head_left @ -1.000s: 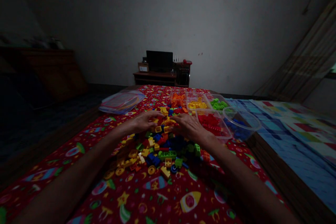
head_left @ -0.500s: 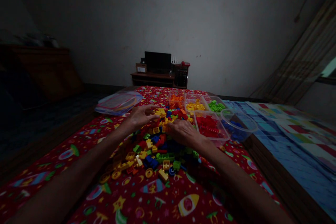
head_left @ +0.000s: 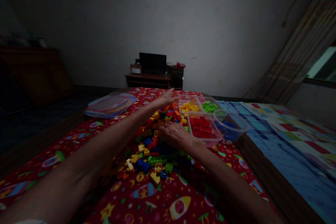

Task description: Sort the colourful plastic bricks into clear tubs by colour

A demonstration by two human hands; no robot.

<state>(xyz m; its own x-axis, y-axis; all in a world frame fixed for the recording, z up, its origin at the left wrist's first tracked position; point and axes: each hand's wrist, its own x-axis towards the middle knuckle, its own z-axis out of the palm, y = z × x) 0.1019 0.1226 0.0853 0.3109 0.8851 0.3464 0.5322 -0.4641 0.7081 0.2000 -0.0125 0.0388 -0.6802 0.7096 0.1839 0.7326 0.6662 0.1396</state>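
A heap of mixed toy building bricks (head_left: 147, 150) in yellow, blue, red and green lies on a red patterned cloth (head_left: 126, 203). My left hand (head_left: 168, 97) is stretched out over the far side, at the left of the clear box of yellow bricks (head_left: 189, 106). Its fingers are extended and apart, with nothing visible in them; hand and forearm mostly hide the orange bricks (head_left: 174, 105). On the heap rests my right hand (head_left: 174, 133), fingers curled down among the bricks. What they grip, if anything, is hidden.
Beside the heap stand clear boxes of green bricks (head_left: 209, 107) and red bricks (head_left: 201, 127), and a round tub (head_left: 243, 127) with blue bricks. Plastic lids (head_left: 110, 106) are stacked at the left. A bed (head_left: 283, 140) lies right; a monitor (head_left: 153, 63) stands behind.
My left hand has moved from the heap forward and right to the boxes, its fingers now apart. My right hand stays at the heap. The view has turned slightly right.
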